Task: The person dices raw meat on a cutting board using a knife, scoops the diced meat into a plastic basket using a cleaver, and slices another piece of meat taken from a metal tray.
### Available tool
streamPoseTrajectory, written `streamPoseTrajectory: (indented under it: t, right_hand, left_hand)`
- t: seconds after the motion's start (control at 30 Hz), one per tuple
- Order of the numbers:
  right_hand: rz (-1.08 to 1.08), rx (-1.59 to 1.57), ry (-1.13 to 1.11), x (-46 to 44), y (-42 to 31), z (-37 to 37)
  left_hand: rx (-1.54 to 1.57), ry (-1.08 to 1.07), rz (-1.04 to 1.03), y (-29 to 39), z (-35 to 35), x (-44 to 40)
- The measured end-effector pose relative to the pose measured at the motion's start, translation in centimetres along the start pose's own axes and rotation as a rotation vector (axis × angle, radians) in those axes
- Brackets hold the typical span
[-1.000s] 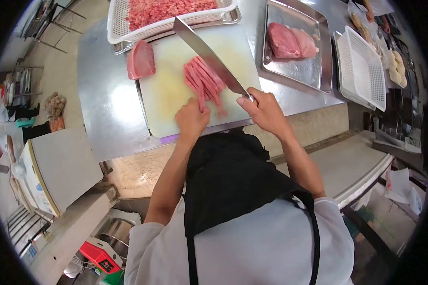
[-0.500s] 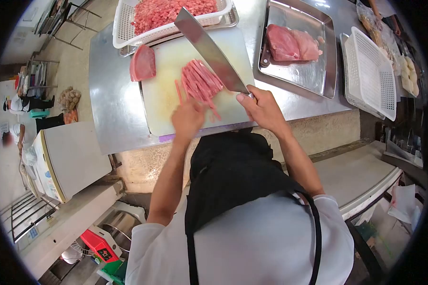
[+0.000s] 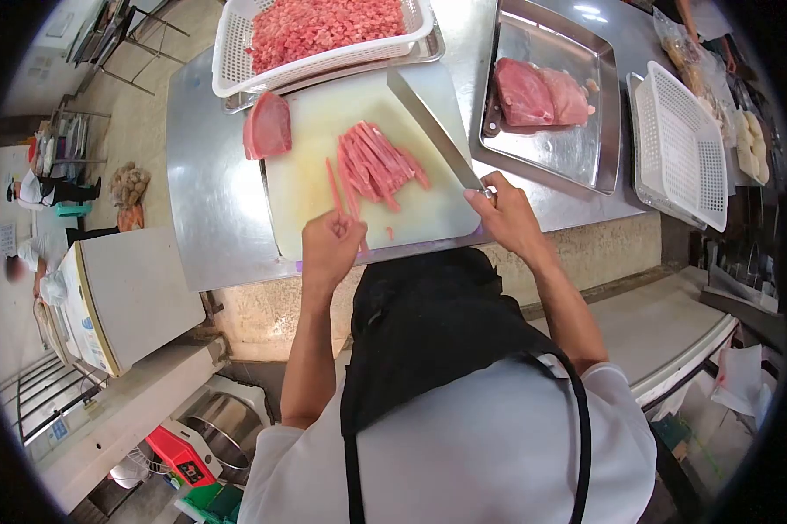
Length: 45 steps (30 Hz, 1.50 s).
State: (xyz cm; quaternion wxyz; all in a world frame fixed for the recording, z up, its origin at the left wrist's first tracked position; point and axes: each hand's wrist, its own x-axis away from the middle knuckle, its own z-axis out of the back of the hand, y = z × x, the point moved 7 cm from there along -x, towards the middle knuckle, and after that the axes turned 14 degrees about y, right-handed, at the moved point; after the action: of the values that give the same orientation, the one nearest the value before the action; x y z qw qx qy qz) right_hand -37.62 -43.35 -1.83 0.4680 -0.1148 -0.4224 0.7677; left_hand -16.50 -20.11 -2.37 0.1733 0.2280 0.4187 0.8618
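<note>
My right hand point(image 3: 511, 218) is closed around the handle of a cleaver point(image 3: 437, 131), whose blade slants up and left over the right side of the cutting board point(image 3: 433, 214). Thin strips of raw meat point(image 3: 376, 166) lie bunched in the middle of the board, left of the blade. At the near edge, my left hand point(image 3: 331, 247) has its fingers pinched on meat strips point(image 3: 347, 188) that stretch up from it, apart from most of the bunch. A small scrap of meat point(image 3: 389, 233) lies to its right. A thick meat piece point(image 3: 268, 127) rests at the board's far left corner.
Behind the board stands a white basket point(image 3: 233, 54) of diced meat point(image 3: 324, 31). To the right are a metal tray point(image 3: 551, 157) with larger meat pieces point(image 3: 542, 93) and a white plastic basket point(image 3: 686, 148). Other people point(image 3: 34, 192) are in the left background.
My left hand has drawn back toward the near left edge with strips in its pinch. The cleaver has shifted right and turned more edge-on, away from the bunch.
</note>
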Motion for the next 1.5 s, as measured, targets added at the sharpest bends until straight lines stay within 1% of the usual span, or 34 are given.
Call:
streamPoseTrajectory:
  t: [0.07,0.1,0.13,0.2,0.27,0.3,0.4,0.43,0.5,0.53,0.57,0.6,0.63,0.67,0.7,0.77,0.8,0.83,0.87,0.93,1.03,1.13,1.23,1.3,1.33,1.4,1.43,1.5]
  right_hand:
    - [0.019,0.014,0.004,-0.2,-0.3,-1.0]
    - [0.029,0.023,0.005,-0.2,-0.6,-1.6]
    - [0.050,0.043,-0.012,-0.1,-1.0,-2.4]
    - [0.078,0.076,-0.039,0.7,-1.9,-4.6]
    - [0.047,-0.037,-0.090,2.2,-2.8,-8.2]
    - [0.085,0.016,-0.098,3.0,-4.1,-9.6]
    - [0.223,-0.046,-0.126,4.9,-5.1,-14.4]
    - [0.143,-0.130,-0.149,5.4,-5.8,-15.4]
    - [-0.021,-0.299,-0.188,6.3,-7.1,-17.5]
    - [-0.108,-0.450,-0.223,6.5,-7.6,-19.1]
    - [-0.194,-0.605,-0.256,6.5,-7.9,-21.1]
    - [-0.284,-0.760,-0.287,6.7,-8.0,-22.3]
    - [-0.314,-0.774,-0.319,6.8,-8.1,-22.5]
    - [-0.308,-0.787,-0.273,6.7,-8.0,-21.9]
    - [-0.301,-0.799,-0.230,6.8,-7.4,-20.7]
    - [-0.326,-0.781,-0.182,7.2,-5.5,-18.1]
    - [-0.357,-0.749,-0.174,7.2,-4.1,-16.2]
    - [-0.380,-0.699,-0.119,7.3,-3.2,-13.5]
    - [-0.395,-0.650,-0.067,7.0,-2.4,-10.9]
    - [-0.306,-0.477,-0.040,5.2,-0.4,-7.1]
    - [-0.159,-0.283,-0.006,3.6,-1.1,-3.9]
    - [-0.067,-0.182,0.004,3.2,-1.2,-3.9]
    - [-0.083,-0.222,0.040,3.5,-0.6,-4.6]
    - [-0.061,-0.231,0.053,3.5,-0.6,-4.6]
    - [-0.048,-0.237,0.057,3.5,-0.7,-4.6]
    - [-0.095,-0.254,0.035,3.6,-0.7,-4.5]
    - [-0.121,-0.261,0.028,3.6,-0.6,-4.3]
    - [-0.240,-0.320,-0.079,3.8,0.0,-4.5]
  left_hand:
    - [-0.105,0.040,-0.144,1.4,0.0,-2.4]
    - [-0.195,0.061,-0.174,2.5,0.1,-3.1]
    - [-0.162,0.221,-0.171,0.9,0.1,-4.3]
    - [-0.098,0.529,-0.168,-5.3,-1.1,-6.8]
    - [-0.042,0.554,-0.183,-6.7,-3.9,-8.2]
    - [-0.011,0.565,-0.189,-6.7,-5.3,-8.4]
    - [-0.242,0.549,-0.300,-2.4,-7.2,-8.6]
    - [-0.298,0.444,-0.391,-1.9,-6.7,-9.4]
    - [-0.279,0.219,-0.700,-0.7,-5.4,-11.8]
    - [-0.266,0.105,-0.845,-0.5,-5.1,-12.4]
    - [-0.323,0.011,-0.839,0.5,-4.3,-13.0]
    - [-0.359,0.023,-0.694,1.3,-3.9,-13.1]
    - [-0.394,0.038,-0.550,2.1,-3.8,-12.8]
    - [-0.428,0.054,-0.404,2.1,-4.2,-12.6]
    - [-0.500,0.323,-0.559,1.0,-4.9,-12.0]
    - [-0.571,0.331,-0.601,2.1,-5.1,-10.9]
    - [-0.604,0.333,-0.620,2.3,-5.1,-10.5]
    - [-0.606,0.333,-0.671,2.0,-5.2,-10.5]
    - [-0.584,0.261,-0.746,1.8,-5.3,-10.1]
    - [-0.536,0.123,-0.903,1.9,-5.1,-9.5]
    - [-0.457,-0.008,-1.108,2.6,-4.3,-8.5]
    - [-0.542,0.206,-1.163,5.1,-2.7,-6.5]
    - [-0.323,0.003,-1.140,4.3,-2.3,-3.9]
    - [-0.205,-0.235,-1.059,0.5,-4.1,-1.4]
    - [-0.212,-0.205,-1.041,0.3,-4.2,-0.5]
    - [-0.223,-0.144,-1.012,0.3,-4.7,0.4]
    - [-0.186,-0.166,-1.037,0.1,-5.1,0.4]
    - [-0.175,-0.161,-1.010,0.0,-5.6,0.5]
